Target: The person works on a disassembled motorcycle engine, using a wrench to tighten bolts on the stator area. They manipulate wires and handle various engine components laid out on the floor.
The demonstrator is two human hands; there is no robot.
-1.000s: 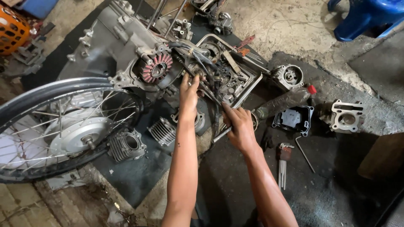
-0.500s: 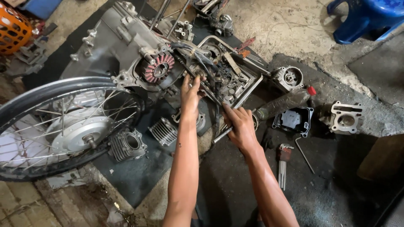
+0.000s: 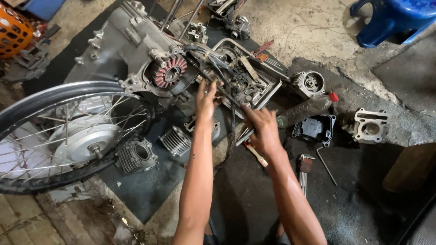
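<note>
A dismantled grey motorcycle engine [image 3: 127, 50] lies on a dark mat, its copper-wound stator [image 3: 169, 72] exposed. A bundle of black cables [image 3: 218, 77] runs from it over a metal tray [image 3: 265, 93] full of parts. My left hand [image 3: 205, 100] reaches up with fingers on the cables just below the stator. My right hand [image 3: 260, 127] is closed around the lower end of the same cable bundle, at the tray's near edge.
A spoked wheel [image 3: 59, 136] with tyre lies at left. Two finned cylinders [image 3: 136, 156] sit below the engine. A cylinder head [image 3: 369, 127], black cover [image 3: 314, 127], bottle [image 3: 306, 109], wrench [image 3: 303, 174] and hex key [image 3: 326, 165] lie right. Blue stool [image 3: 395, 18] far right, orange basket [image 3: 13, 31] far left.
Both hands stay on the cable bundle; the right hand has shifted slightly and is blurred. The view has drifted a little.
</note>
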